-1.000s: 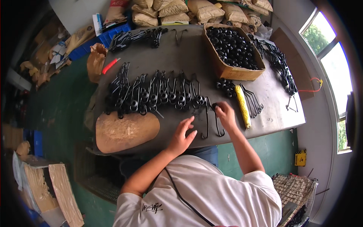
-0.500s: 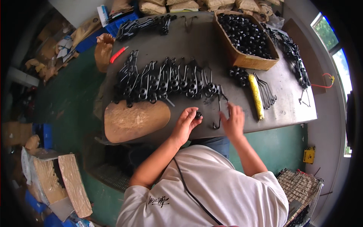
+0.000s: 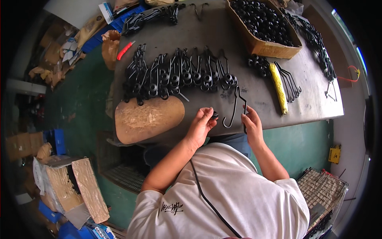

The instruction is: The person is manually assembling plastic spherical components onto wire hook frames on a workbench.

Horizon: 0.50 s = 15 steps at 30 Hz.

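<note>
Between the thumb and fingers of my left hand is a small black round part, near the table's front edge. My right hand grips one side of a bent black wire hook. This hook stands with its bend pointing away from me and its curled end toward my left hand; the hook and the round part are apart. Beyond my hands lies a row of similar bent wires with black round parts on them. Some loose wire hooks lie right of a yellow wrapped bar.
A cardboard box full of black round parts stands at the far right of the grey table. A worn brown board lies at the front left. Further back are a red-handled tool and more wires.
My right hand has taken hold of the wire hook and turned it up off the table. The left hand keeps the round part. The whole view has shifted a little.
</note>
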Available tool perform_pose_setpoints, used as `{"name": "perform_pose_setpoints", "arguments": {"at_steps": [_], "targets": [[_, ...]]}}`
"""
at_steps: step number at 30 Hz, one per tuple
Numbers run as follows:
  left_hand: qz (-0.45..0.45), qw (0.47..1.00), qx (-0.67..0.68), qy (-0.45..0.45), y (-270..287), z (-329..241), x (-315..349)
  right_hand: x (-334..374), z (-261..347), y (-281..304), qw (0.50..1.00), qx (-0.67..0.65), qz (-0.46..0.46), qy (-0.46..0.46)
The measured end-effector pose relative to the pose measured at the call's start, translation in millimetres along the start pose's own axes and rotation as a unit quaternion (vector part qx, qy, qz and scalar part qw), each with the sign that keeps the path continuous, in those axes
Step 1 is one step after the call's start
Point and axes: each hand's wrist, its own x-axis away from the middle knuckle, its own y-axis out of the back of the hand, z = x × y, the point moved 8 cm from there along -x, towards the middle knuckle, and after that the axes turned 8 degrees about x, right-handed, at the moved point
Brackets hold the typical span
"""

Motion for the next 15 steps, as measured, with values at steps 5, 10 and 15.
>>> {"name": "perform_pose_setpoints", "arguments": {"at_steps": [5, 10, 15], "targets": [[0.007, 0.999, -0.052, 0.01, -11.0, 8.6, 1.4, 11.0, 0.8, -7.2, 1.0, 0.001, 0.011, -0.012], [0.055, 0.995, -0.069, 0.035, -20.7, 15.5, 1.9, 15.5, 1.2, -8.3, 1.0, 0.001, 0.011, -0.014], [0.067, 0.995, -0.072, 0.033, -23.8, 15.2, 2.7, 14.6, -1.6, -3.9, 1.0, -0.012, 0.008, -0.02]]}}
